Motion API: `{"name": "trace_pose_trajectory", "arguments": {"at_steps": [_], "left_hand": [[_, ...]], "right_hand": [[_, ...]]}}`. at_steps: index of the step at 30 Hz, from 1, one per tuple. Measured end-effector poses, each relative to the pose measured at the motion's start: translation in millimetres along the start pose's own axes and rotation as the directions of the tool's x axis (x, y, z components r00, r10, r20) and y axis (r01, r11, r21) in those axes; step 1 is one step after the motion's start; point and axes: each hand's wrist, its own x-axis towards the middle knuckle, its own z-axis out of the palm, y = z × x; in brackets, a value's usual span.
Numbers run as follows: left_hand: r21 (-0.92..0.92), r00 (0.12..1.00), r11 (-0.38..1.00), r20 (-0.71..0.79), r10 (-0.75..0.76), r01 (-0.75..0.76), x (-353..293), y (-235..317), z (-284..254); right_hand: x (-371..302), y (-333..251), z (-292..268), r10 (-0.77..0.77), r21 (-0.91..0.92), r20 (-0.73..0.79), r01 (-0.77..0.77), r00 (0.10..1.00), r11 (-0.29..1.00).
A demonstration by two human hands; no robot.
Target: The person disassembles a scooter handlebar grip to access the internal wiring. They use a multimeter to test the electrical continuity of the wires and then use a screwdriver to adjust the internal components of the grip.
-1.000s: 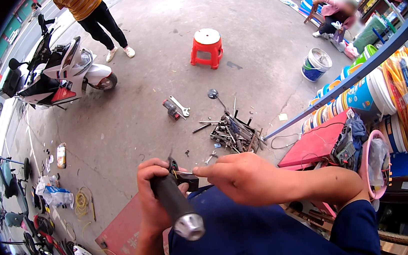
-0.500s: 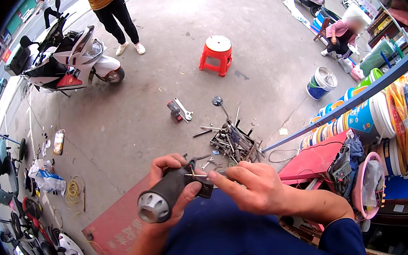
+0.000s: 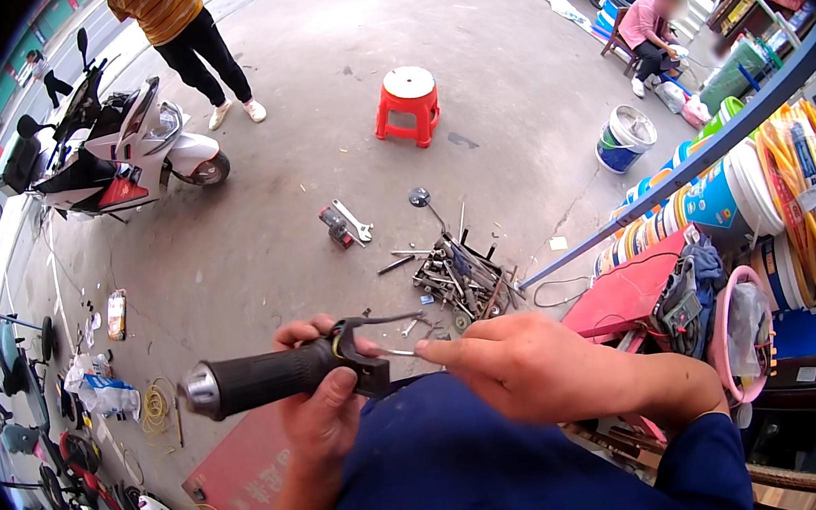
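A black throttle grip [image 3: 271, 379] with a silver end cap lies crosswise in my left hand [image 3: 318, 396], whose fingers and thumb close around its inner end. That end carries an open black housing [image 3: 369, 368] with a short lever-like piece and a bit of yellow wire. My right hand [image 3: 531, 367] is closed, its index finger stretched along a thin metal shaft [image 3: 399, 353], which looks like a screwdriver's. The shaft's tip points into the housing; whether it touches anything there I cannot tell. Any handle is hidden inside my right hand.
A pile of hand tools [image 3: 461, 279] lies on the concrete ahead, with an adjustable wrench [image 3: 354, 221] to its left. Beyond are a red stool [image 3: 409, 114], a bucket [image 3: 625, 137], a scooter [image 3: 120, 152] and a standing person [image 3: 187, 38]. A blue bar [image 3: 679, 164] crosses at right.
The throttle grip has swung more level, its end cap moving left and up. My right hand has turned and shifted slightly right, and the shaft now shows between the hands.
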Motion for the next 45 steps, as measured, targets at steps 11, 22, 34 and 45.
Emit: {"name": "trace_pose_trajectory", "arguments": {"at_steps": [11, 22, 34, 45], "left_hand": [[0.713, 0.881, 0.519, 0.364, 0.302, -0.472, 1, -3, -7], [0.749, 0.845, 0.408, 0.392, 0.364, -0.522, -1, -6, -12], [0.790, 0.843, 0.325, 0.413, 0.346, -0.520, 1, -9, -14], [0.807, 0.830, 0.233, 0.473, 0.294, -0.543, 5, -6, -22]], "right_hand": [[11, -30, -12, -0.115, -0.341, -0.022, 0.101, 0.993, 0.935], [14, -31, -13, -0.098, -0.334, 0.101, 0.127, 0.990, 0.934], [21, -33, -2, -0.041, -0.446, 0.068, 0.067, 0.997, 0.892], [44, -27, -24, 0.062, -0.257, 0.325, 0.025, 0.944, 0.966]]}}
